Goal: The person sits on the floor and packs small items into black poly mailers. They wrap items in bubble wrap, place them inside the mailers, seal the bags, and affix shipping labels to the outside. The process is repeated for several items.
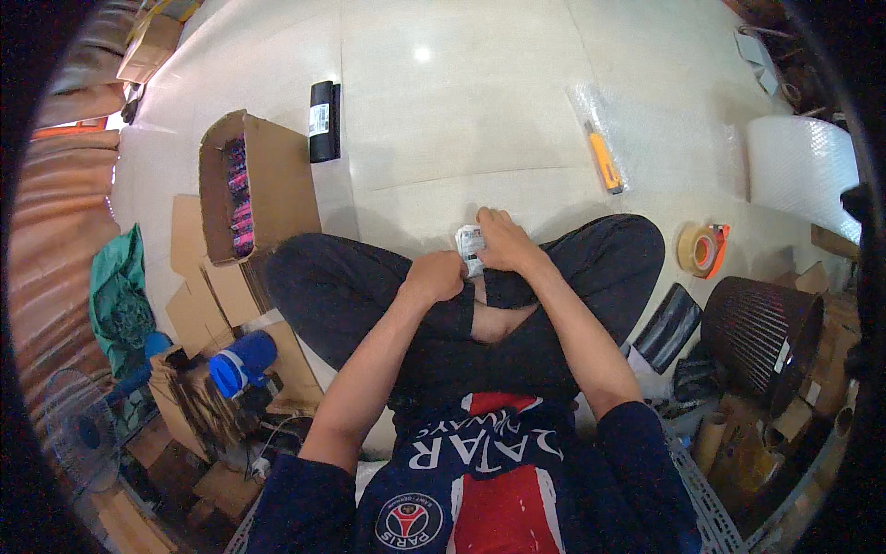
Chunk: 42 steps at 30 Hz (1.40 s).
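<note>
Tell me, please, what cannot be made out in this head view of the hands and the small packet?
- Small white packet: mostly covered by the right hand and left hand; its kind is unclear.
- Cardboard box: its pink and dark contents are too small to identify.
- Fingertips of both hands: curled under, hidden.

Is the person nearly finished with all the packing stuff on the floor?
Hard to say. Nothing looks finished. Both hands, left hand and right hand, hold one small white packet over the crossed legs. The cardboard box still looks full of pink items, and the tape roll and orange knife lie unused.
</note>
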### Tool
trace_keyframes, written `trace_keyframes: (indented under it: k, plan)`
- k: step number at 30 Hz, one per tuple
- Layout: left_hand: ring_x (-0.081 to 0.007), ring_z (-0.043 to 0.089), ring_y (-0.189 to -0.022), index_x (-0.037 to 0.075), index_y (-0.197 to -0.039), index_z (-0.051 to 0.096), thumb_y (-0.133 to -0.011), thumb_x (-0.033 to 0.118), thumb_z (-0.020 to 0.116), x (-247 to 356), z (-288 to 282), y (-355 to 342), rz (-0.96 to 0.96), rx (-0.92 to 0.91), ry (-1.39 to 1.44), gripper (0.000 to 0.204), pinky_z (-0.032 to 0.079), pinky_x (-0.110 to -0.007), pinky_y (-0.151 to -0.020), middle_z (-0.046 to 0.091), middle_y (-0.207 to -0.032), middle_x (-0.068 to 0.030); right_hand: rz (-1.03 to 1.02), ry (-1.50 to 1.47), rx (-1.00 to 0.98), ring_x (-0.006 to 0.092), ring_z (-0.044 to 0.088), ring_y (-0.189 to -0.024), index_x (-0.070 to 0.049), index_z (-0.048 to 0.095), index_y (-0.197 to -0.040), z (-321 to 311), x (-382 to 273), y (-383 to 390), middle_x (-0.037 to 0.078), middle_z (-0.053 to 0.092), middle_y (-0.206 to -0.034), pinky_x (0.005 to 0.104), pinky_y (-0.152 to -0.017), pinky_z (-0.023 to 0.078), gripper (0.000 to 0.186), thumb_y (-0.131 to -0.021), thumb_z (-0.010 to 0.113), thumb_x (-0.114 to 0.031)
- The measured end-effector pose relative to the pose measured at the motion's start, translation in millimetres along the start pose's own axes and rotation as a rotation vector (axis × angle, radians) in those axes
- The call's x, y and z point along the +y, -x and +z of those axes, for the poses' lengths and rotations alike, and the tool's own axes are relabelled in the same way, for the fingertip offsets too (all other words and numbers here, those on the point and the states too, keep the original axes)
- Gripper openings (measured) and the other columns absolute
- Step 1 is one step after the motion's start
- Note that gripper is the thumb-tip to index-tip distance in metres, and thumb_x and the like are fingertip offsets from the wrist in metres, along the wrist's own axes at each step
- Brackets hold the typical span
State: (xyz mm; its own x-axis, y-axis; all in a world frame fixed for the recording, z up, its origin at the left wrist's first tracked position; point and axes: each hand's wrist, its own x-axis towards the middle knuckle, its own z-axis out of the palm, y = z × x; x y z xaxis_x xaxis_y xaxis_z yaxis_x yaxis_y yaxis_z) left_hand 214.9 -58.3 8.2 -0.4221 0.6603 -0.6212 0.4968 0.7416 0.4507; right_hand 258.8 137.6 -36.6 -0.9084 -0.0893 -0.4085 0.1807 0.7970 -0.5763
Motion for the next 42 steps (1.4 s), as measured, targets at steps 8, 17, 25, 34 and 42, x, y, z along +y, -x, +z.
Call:
trace_keyframes:
  k: [8, 17, 25, 34, 42]
  plan:
    - [-0.0400, 0.076, -0.102, 0.010, -0.106, 0.083, -0.085, 0.015, 0.069, 3, -6, 5, -0.032, -0.017, 0.032, 0.026, 0.060, -0.054, -0.089, 0.079, -0.109, -0.0203, 0.011, 0.106, -0.045, 0.0437, 0.054, -0.129, 0.005, 0.059, -0.131, 4, -6, 1, 0.024, 0.053, -0.135, 0.0529, -0.107, 0.053, 0.057, -0.080, 0.079, -0.010]
    - [-0.0440, 0.075, -0.104, 0.005, -0.106, 0.080, -0.092, 0.025, 0.069, -11, 13, -2, -0.069, -0.039, -0.070, 0.027, 0.058, -0.057, -0.091, 0.078, -0.109, -0.0241, 0.022, 0.104, -0.144, 0.0428, 0.070, -0.118, -0.002, 0.056, -0.147, 11, -7, -3, 0.026, 0.073, -0.126, 0.0535, -0.100, 0.057, 0.076, -0.078, 0.084, -0.023]
    - [-0.0377, 0.075, -0.109, 0.004, -0.139, 0.062, -0.098, 0.021, 0.072, -10, -40, -3, -0.174, 0.318, 0.632, 0.045, 0.059, -0.049, -0.095, 0.076, -0.115, -0.0239, -0.080, -0.177, 0.116, 0.0444, 0.072, -0.112, -0.002, 0.070, -0.125, -45, 3, 11, 0.025, 0.076, -0.111, 0.0529, -0.095, 0.057, 0.043, -0.082, 0.074, -0.004]
    - [-0.0251, 0.074, -0.113, 0.007, -0.144, 0.055, -0.106, 0.034, 0.067, 27, -59, -2, -0.024, -0.122, 1.738, 0.048, 0.062, -0.044, -0.099, 0.071, -0.130, -0.0104, -0.321, -0.239, 0.098, 0.0439, 0.047, -0.146, 0.000, 0.048, -0.151, -137, -54, 40, 0.027, 0.052, -0.152, 0.0489, -0.121, 0.042, 0.080, -0.077, 0.078, -0.009]
    - [-0.0294, 0.065, -0.134, 0.009, -0.162, 0.041, -0.113, 0.065, 0.031, 82, -97, 24, 0.168, 0.048, 1.817, 0.075, 0.059, -0.046, -0.110, 0.062, -0.149, -0.0160, -0.280, 0.239, 0.262, 0.0445, 0.030, -0.159, -0.007, 0.011, -0.172, -173, -107, 95, 0.025, 0.033, -0.167, 0.0634, -0.130, 0.024, 0.133, -0.072, 0.094, -0.035]
